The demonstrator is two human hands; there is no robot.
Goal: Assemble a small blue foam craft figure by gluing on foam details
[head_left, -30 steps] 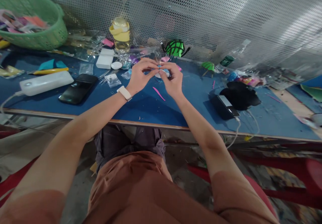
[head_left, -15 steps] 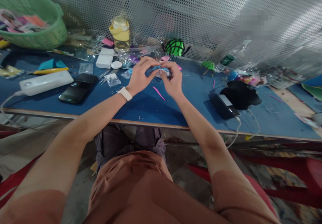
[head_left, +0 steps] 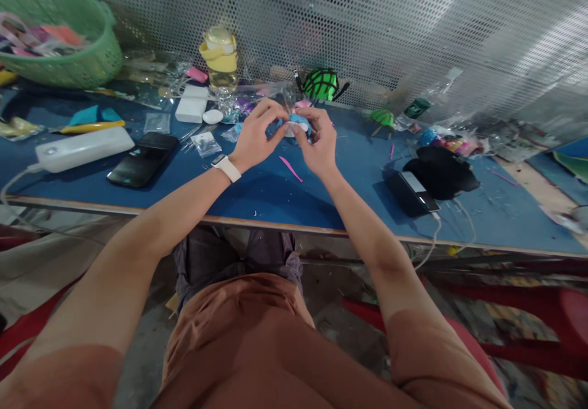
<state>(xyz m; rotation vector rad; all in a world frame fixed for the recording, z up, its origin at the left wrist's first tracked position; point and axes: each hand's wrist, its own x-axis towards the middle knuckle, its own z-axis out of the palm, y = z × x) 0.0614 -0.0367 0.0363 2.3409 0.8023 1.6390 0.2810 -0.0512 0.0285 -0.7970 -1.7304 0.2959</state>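
A small blue and white piece (head_left: 298, 121) is held between both hands above the blue table (head_left: 257, 198). My left hand (head_left: 260, 135), with a white-strapped watch (head_left: 227, 168) at the wrist, pinches its left side. On the right side, the fingers and thumb of my right hand (head_left: 320, 142) are closed round it. The fingers cover part of the piece, and its fine detail is too small to tell. Just below the hands lies a pink plastic tool (head_left: 291, 168). A green and black ball-like figure (head_left: 320, 84) sits behind them.
To the left are a black phone (head_left: 143, 159), a white power bank (head_left: 85, 149) and a green basket (head_left: 87, 66). A yellow-banded bottle (head_left: 219, 60) stands at the back. On the right are a black device (head_left: 411, 193), a black cloth (head_left: 443, 173) and a small green figure (head_left: 382, 118).
The fingers of both hands have shifted slightly on the piece, and more of its blue top and white part shows. My right hand has moved a little to the right.
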